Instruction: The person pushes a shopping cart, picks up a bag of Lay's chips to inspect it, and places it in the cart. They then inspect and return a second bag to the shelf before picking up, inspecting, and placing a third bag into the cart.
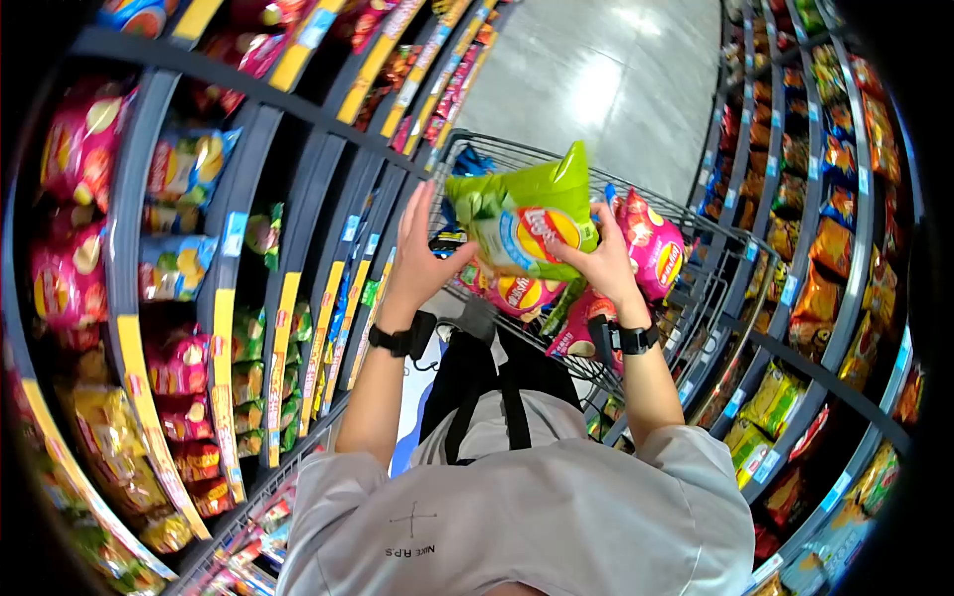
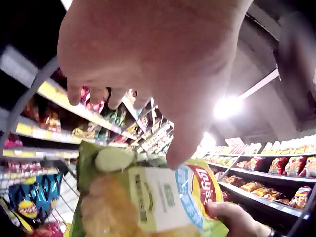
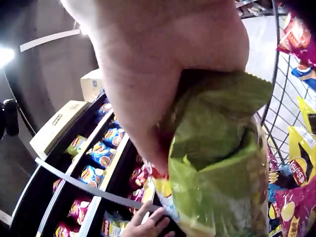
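Black wrist straps (image 1: 637, 338) nearest. Right hand (image 1: 611, 260) pinches the green chip bag (image 1: 542, 211) at one side: thumb across the printed front, fingers mostly hidden behind, likely because that edge gives enough film to carry a light pack one-handed. Left hand (image 1: 422, 260) spread at the opposite side, fingers straight, thumb close to the bag; contact unclear, so probably steadying at most. Bag is up over the wire cart (image 1: 517, 147), above pink chip bags (image 1: 651, 241) piled loose, presumably since soft packs stack anyhow. Shelves (image 1: 134, 199) flank both sides, packs facing out for easy picking; pale floor (image 1: 596, 84) beyond
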`<state>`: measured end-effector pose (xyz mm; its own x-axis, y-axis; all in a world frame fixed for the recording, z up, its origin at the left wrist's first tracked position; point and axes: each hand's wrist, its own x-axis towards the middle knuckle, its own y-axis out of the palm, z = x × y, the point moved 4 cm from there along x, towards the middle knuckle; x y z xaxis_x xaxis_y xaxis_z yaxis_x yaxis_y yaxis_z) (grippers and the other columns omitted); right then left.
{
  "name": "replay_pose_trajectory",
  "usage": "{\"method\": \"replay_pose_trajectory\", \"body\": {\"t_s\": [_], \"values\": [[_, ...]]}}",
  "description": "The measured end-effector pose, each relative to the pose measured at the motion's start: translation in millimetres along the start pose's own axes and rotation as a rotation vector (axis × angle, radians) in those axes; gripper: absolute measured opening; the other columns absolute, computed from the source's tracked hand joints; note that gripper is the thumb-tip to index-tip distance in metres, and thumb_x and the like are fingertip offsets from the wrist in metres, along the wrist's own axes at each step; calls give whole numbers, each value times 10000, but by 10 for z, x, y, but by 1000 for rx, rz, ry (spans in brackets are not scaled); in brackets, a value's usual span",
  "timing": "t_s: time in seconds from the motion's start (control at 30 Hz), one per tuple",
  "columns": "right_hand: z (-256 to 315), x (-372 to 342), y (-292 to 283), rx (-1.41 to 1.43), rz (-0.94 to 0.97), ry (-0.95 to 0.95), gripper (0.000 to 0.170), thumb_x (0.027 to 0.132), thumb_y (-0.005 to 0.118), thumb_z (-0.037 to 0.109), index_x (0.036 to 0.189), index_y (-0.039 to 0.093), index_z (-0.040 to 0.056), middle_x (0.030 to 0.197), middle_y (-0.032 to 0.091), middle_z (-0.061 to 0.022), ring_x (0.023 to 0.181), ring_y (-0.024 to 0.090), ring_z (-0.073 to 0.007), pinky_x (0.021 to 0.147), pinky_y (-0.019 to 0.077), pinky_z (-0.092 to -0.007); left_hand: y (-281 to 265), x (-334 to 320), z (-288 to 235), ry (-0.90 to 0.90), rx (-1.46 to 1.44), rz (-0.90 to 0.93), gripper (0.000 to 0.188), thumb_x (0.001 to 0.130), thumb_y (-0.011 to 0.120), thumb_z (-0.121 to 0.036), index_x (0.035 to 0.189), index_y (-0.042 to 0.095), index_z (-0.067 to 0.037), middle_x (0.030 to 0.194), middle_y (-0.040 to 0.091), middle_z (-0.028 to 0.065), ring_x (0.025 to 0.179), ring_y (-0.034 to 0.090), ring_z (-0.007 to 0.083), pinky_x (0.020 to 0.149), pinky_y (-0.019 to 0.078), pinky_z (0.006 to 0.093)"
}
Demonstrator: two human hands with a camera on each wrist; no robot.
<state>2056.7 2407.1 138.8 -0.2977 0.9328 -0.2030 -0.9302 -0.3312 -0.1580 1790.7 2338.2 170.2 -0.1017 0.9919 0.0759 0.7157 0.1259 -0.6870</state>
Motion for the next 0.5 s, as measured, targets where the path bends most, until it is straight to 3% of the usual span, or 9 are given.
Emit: {"method": "replay_pose_trajectory", "body": {"t_s": [0.1,0.17,0.2,0.23,0.3,0.37,0.4,0.43,0.5], "values": [[347,-111,431,-170,295,-144,564,700,865,253,1105,533,44,998,642,-106,922,615,-186,847,476,-303,-541,-391,-70,-45,80,91,1018,673,865,-252,1509,312,-73,1536,347,181,1448,266,371,1163,252,440],[628,-246,839,-226,490,-278,547,687,871,265,1077,554,47,930,660,-104,891,660,-238,828,499,-326,-829,-733,-80,-145,47,175,1063,617,873,-246,1505,317,-69,1504,381,217,1428,292,400,1151,282,443],[674,-291,1051,-252,591,-326,556,683,871,273,1083,556,50,951,670,-116,916,667,-257,826,506,-336,-938,-932,-24,-193,-24,235,1098,588,889,-250,1504,312,-59,1503,381,223,1427,320,352,1145,296,408],[762,-349,1250,-282,689,-374,564,678,872,280,1089,558,54,972,681,-127,940,674,-277,825,512,-345,-1016,-1134,54,-175,-246,267,1103,588,895,-283,1500,319,-55,1447,454,228,1360,433,290,1093,363,366],[1017,-509,1614,-407,833,-382,601,669,867,346,1100,556,64,1016,683,-155,955,673,-320,818,516,-372,-1224,-1649,226,-429,-236,374,1037,614,890,-327,1459,372,-22,1346,554,204,1248,537,242,1027,421,339],[1073,-707,2005,-417,970,-373,644,638,896,317,1125,565,56,980,680,-140,891,682,-268,787,527,-338,-1414,-2070,307,-440,-284,354,956,648,875,-364,1405,426,10,1257,611,186,1158,590,238,984,450,332],[1202,-838,2150,-454,985,-405,659,636,901,329,1128,563,51,964,688,-136,867,691,-278,761,534,-345,-1502,-2275,324,-455,-379,299,890,669,869,-345,1366,457,25,1251,616,176,1161,584,225,993,442,321],[1324,-954,2292,-422,1007,-410,711,638,902,340,1177,549,39,1034,682,-140,932,682,-282,794,528,-343,-1601,-2468,311,-451,-484,207,840,692,860,-307,1363,468,12,1247,621,167,1153,588,219,991,446,327],[1356,-1117,2563,-273,934,-565,746,681,855,409,1247,522,55,1104,662,-192,1019,652,-362,877,509,-398,-1853,-2822,266,-406,-475,1,813,706,853,-275,1364,470,9,1253,620,156,1157,586,207,997,447,339]]}}
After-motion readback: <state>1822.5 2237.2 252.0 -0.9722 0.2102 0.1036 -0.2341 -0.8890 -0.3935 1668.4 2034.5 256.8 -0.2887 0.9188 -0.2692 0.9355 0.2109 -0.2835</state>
